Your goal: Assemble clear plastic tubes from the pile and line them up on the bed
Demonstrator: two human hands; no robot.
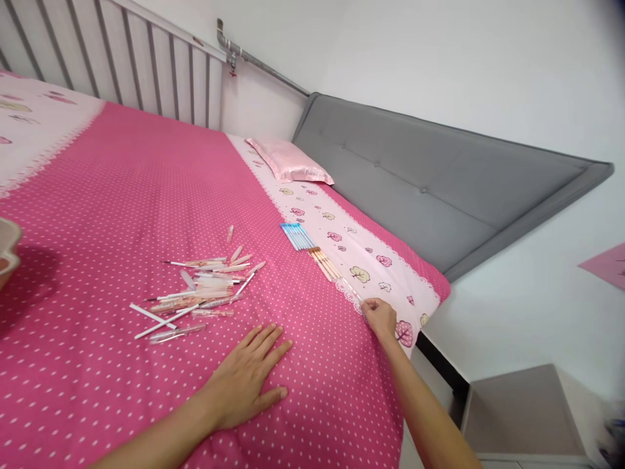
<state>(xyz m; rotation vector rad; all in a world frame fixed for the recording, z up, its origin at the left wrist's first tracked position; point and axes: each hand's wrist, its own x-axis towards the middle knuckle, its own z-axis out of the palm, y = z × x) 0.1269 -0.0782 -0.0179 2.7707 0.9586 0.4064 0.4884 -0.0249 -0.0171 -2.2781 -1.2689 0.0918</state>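
My left hand (247, 378) lies flat on the pink dotted bedsheet (122, 195), fingers stretched out, holding nothing. Just beyond it sits a loose pile of pens (200, 293), some clear, some peach. My right hand (379, 317) reaches toward the bed's right edge, its fingers pinched on the near end of a clear pen (352, 290). That pen lies at the near end of a tidy row of pens (315, 254), blue-capped ones at the far end and peach ones in the middle.
A pink satin pillow (289, 161) rests by the grey padded headboard (439, 189). A bowl's rim (7, 251) shows at the left edge. A grey bedside table (522, 407) stands lower right. White slatted rails (122, 58) line the far side.
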